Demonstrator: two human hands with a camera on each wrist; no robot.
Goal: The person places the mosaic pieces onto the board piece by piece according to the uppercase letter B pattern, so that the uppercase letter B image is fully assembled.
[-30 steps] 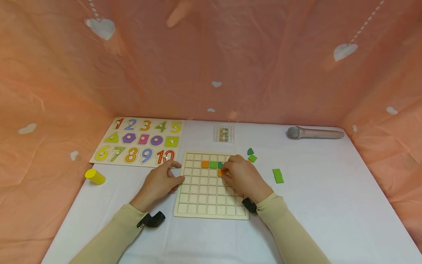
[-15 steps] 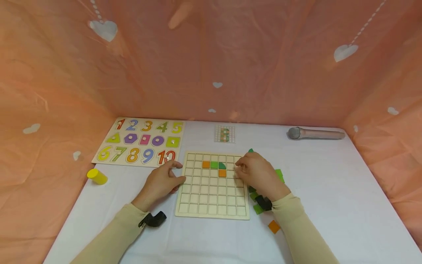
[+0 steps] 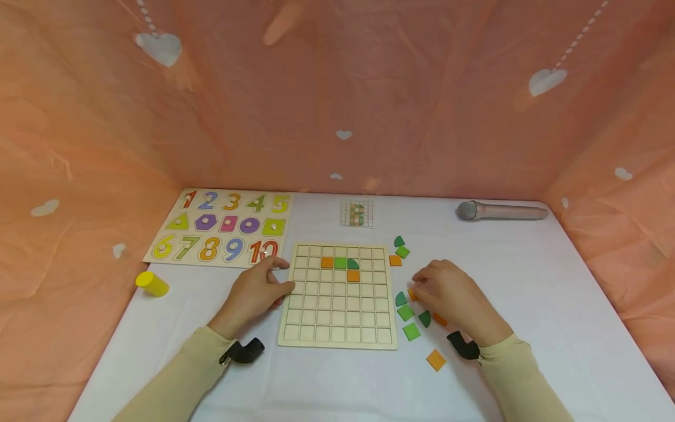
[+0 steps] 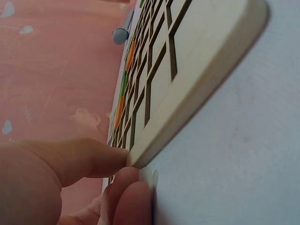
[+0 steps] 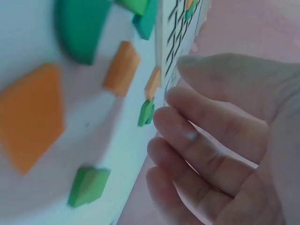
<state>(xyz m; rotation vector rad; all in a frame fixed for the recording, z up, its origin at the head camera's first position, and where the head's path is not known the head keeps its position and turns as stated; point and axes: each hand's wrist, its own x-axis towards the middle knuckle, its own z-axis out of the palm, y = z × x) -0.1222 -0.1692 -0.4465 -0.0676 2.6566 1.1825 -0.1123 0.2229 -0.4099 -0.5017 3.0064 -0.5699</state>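
A square wooden grid board (image 3: 324, 303) lies at the middle of the table. On it sit an orange square tile (image 3: 327, 262), a green square tile (image 3: 340, 263), a dark green quarter-round tile (image 3: 352, 264) and, below that, another orange square. My left hand (image 3: 255, 290) holds the board's left edge, thumb (image 4: 101, 161) at the rim and the other fingers curled beside it. Right of the board, my right hand (image 3: 456, 299) hovers over loose tiles, fingers loosely bent and holding nothing. An orange tile (image 3: 413, 294) shows by its thumb; in the right wrist view a green tile (image 5: 89, 186) lies below its fingers.
Several orange, green and dark green tiles, such as an orange square (image 3: 436, 360), lie along the board's right side. A small pattern card (image 3: 357, 213) lies behind the board. A number puzzle (image 3: 221, 227) and a yellow cylinder (image 3: 152, 283) are left; a microphone (image 3: 501, 211) lies back right.
My right hand has moved off the tiles on the board and rightward over the loose ones, uncovering the quarter-round and orange tiles on the grid. My left hand has stayed at the board's edge.
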